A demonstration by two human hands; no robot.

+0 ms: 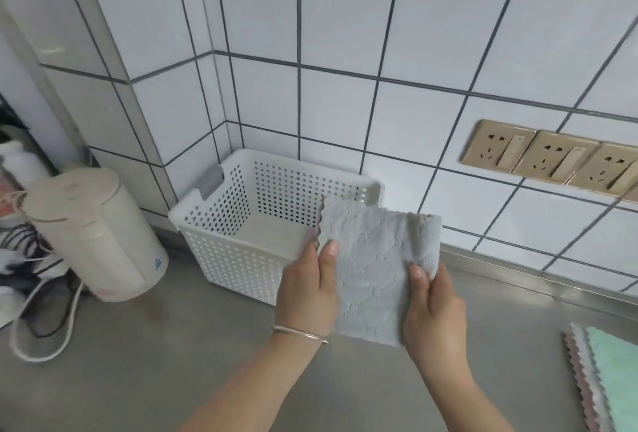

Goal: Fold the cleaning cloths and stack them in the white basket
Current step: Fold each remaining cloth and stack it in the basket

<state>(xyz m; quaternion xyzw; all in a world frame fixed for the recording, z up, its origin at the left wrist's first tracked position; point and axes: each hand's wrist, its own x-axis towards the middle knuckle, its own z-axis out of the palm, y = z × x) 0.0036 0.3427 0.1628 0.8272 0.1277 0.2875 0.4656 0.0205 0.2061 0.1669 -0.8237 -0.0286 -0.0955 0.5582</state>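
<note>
White tiles with dark grout back a grey worktop (pixel 145 369). At the left edge of the frame stands a cream kettle (pixel 93 235). The white basket (pixel 241 245) sits in the corner near the centre. Just right of it, the left hand (pixel 309 288) and right hand (pixel 435 314) each pinch a side of a folded grey cloth (pixel 376 269). 3 sockets (pixel 552 162) line the wall; more cloths (pixel 607 376) lie at lower right.

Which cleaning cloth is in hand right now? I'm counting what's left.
The grey fluffy cloth, pinched by left hand and right hand; the mint, white and pink cloths lie stacked on the counter.
</note>
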